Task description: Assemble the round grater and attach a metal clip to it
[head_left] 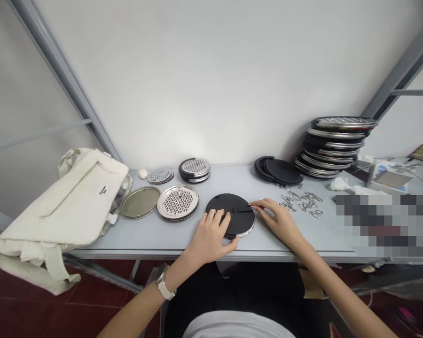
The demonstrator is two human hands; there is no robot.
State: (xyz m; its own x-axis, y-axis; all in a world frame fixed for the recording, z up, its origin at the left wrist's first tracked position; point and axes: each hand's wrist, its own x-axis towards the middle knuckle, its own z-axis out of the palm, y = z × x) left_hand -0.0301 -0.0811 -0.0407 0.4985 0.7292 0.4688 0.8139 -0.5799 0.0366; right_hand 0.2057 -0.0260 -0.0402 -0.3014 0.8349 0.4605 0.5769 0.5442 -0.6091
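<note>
A round black disc with a metal rim (234,210) lies flat on the grey table (162,237) in front of me. My left hand (211,234) rests on its left side, fingers spread flat on the black surface. My right hand (277,218) is at the disc's right edge, fingertips pinched at the end of a small black tab (241,209) on the disc, where a small metal piece seems to sit. Loose metal rings (301,201) lie just right of my right hand.
A perforated metal disc (178,202) and a plain metal lid (140,202) lie to the left, beside a cream canvas bag (70,202). Smaller perforated discs (194,169) sit at the back. Black discs (280,171) and a tall stack of rimmed discs (333,148) stand back right.
</note>
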